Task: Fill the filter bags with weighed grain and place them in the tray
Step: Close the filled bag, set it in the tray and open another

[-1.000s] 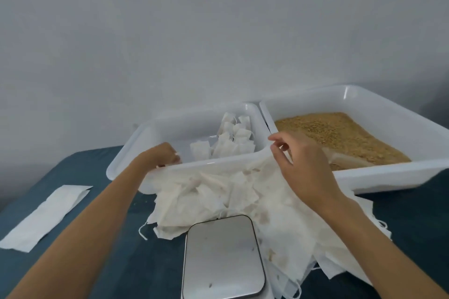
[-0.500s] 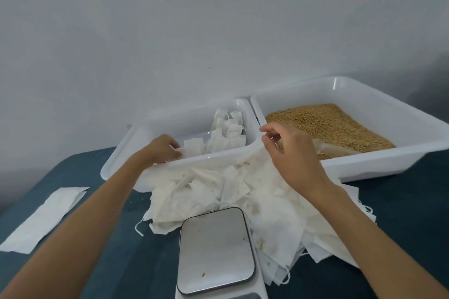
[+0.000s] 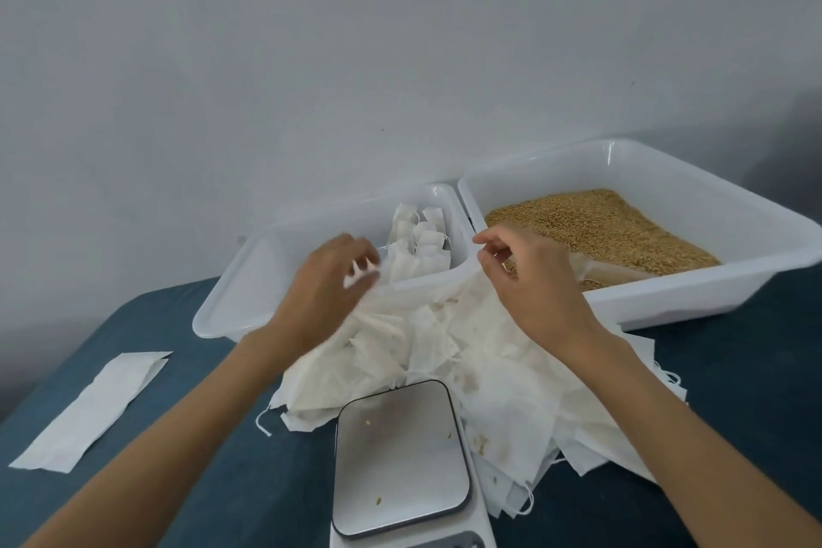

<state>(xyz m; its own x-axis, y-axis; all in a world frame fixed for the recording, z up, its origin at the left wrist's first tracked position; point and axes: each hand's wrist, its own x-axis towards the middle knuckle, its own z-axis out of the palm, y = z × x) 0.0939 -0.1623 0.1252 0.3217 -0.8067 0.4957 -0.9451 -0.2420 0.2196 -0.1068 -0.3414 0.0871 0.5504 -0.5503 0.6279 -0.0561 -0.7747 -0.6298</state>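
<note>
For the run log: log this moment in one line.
left hand: on bags | right hand: pinching bag edge | scale: bare

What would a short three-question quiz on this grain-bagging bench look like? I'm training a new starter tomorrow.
1. True or false: a filter bag lies on the scale.
2. Which tray holds the grain? A) left tray B) right tray
3. Fill in: the pile of empty bags lies between the trays and the ____.

Key: 1 false, only stray grains; 2 B; 3 scale.
</note>
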